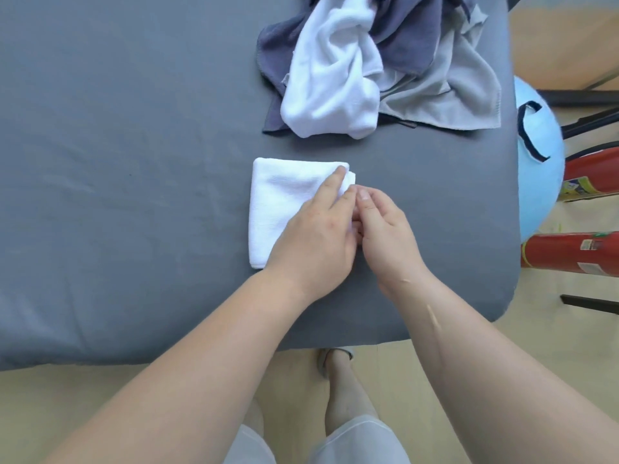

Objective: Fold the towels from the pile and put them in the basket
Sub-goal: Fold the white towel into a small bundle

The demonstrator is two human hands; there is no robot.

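Observation:
A white towel (279, 202), folded into a rectangle, lies on the grey table cover (117, 162) in front of me. My left hand (316, 236) rests flat on its right half, fingers stretched toward the far right corner. My right hand (385, 229) is beside it, fingers curled around the towel's right edge. The pile of unfolded towels (378, 61), white, dark blue-grey and light grey, sits at the far right of the table. A light blue basket (539, 155) with dark handles stands on the floor past the table's right edge.
Two red fire extinguishers (576, 252) lie on the floor to the right, near the basket. Black stand legs (586, 98) cross the floor behind them. My legs and feet (338, 396) are below the table's near edge.

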